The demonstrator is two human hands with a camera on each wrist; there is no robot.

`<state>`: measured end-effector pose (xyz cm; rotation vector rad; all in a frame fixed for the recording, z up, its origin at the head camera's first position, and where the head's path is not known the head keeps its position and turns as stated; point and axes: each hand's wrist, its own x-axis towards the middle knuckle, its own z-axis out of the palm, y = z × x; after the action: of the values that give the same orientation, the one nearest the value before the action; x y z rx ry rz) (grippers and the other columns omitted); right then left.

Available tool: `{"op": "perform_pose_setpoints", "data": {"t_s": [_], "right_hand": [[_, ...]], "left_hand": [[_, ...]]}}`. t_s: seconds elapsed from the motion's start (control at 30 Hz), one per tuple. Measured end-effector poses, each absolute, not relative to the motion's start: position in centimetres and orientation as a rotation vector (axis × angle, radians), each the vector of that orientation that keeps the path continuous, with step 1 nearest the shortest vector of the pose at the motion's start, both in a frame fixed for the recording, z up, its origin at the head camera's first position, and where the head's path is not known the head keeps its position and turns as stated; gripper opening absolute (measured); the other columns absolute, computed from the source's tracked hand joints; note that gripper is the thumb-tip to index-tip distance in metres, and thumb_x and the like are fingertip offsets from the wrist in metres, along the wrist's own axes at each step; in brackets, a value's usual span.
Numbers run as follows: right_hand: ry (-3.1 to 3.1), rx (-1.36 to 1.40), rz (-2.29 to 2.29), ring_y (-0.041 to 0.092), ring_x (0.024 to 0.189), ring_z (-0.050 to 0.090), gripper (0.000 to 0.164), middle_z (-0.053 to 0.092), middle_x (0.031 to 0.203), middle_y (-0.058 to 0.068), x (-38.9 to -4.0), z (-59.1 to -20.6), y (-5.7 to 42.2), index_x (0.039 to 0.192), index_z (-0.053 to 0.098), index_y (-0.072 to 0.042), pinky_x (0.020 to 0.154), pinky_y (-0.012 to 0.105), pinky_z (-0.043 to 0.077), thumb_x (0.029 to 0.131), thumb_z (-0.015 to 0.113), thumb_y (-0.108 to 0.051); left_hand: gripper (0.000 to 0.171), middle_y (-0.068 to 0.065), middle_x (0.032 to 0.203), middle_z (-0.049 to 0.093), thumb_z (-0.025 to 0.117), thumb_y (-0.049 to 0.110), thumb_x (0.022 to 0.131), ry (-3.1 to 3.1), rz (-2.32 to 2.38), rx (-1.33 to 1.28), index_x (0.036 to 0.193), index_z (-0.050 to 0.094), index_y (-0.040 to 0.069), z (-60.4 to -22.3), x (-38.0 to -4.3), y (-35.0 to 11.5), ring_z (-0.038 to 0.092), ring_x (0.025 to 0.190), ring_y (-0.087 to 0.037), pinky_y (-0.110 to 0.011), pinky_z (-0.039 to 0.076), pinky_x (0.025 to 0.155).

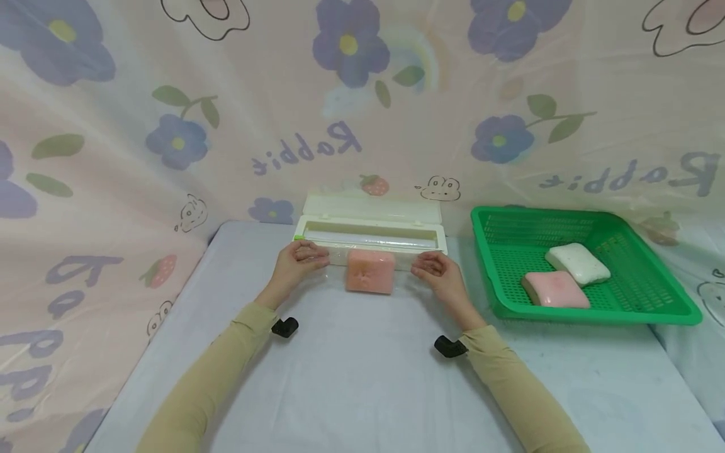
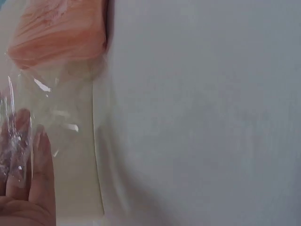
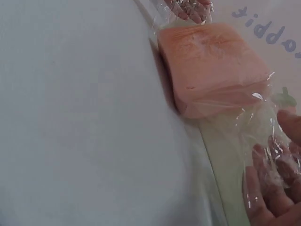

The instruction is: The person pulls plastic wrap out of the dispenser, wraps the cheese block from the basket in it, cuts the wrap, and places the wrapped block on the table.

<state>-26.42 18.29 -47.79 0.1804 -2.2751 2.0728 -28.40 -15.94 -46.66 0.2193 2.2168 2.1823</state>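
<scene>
So | pinkish-orange squarish block [image 1: 370, 272] sits smack between left hand [image 1: 299, 259] and right hand [image 1: 440, 272] | both pinching clear wrinkly plastic film [image 1: 403, 262] around it, one per side

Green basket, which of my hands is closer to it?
Your right hand: it is to the left of the basket, not touching it. Your left hand is farther left.

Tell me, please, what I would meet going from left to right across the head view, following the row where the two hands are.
Left hand, pink block in clear film, right hand, green basket.
</scene>
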Motion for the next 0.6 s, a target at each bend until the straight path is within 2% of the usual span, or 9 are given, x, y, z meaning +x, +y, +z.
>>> {"op": "perform_pose_setpoints", "data": {"t_s": [0.17, 0.27, 0.4, 0.6], "right_hand": [[-2.335, 0.291, 2.015, 0.009, 0.085, 0.065, 0.028, 0.067, 0.102, 0.023, -26.6, -47.5, 18.3, 0.110, 0.064, 0.010, 0.074, 0.022, 0.055, 0.085, 0.071, 0.001], [-2.309, 0.359, 2.042, 0.016, 0.083, 0.066, 0.022, 0.067, 0.101, 0.023, -26.5, -47.2, 18.2, 0.107, 0.066, 0.011, 0.071, 0.029, 0.058, 0.086, 0.068, 0.002], [-2.306, 0.425, 2.047, 0.016, 0.081, 0.065, 0.022, 0.065, 0.106, 0.025, -26.5, -47.4, 18.3, 0.110, 0.065, 0.010, 0.070, 0.031, 0.058, 0.090, 0.064, 0.003], [-2.323, 0.434, 2.097, 0.014, 0.084, 0.061, 0.024, 0.060, 0.116, 0.027, -26.2, -48.0, 18.7, 0.117, 0.062, 0.009, 0.072, 0.029, 0.058, 0.094, 0.056, 0.004]], "left_hand": [[0.035, -0.013, 0.102, 0.070, 0.079, 0.005, 0.078, 2.307, 2.051, 0.358, 0.111, 0.068, -0.002, -46.5, -28.8, -16.1, 0.069, 0.088, -0.018, -0.029, 0.056, 0.079], [0.026, -0.014, 0.101, 0.070, 0.077, 0.002, 0.079, 2.325, 2.016, 0.446, 0.104, 0.070, -0.004, -46.4, -28.9, -16.2, 0.068, 0.089, -0.028, -0.033, 0.057, 0.078], [0.019, -0.015, 0.097, 0.071, 0.073, 0.001, 0.082, 2.297, 2.009, 0.482, 0.100, 0.071, -0.004, -46.3, -29.0, -16.4, 0.066, 0.089, -0.039, -0.036, 0.058, 0.073], [0.020, -0.022, 0.097, 0.069, 0.072, 0.002, 0.084, 2.213, 1.963, 0.441, 0.102, 0.070, -0.006, -46.0, -28.9, -17.2, 0.069, 0.085, -0.028, -0.034, 0.059, 0.070]]}}
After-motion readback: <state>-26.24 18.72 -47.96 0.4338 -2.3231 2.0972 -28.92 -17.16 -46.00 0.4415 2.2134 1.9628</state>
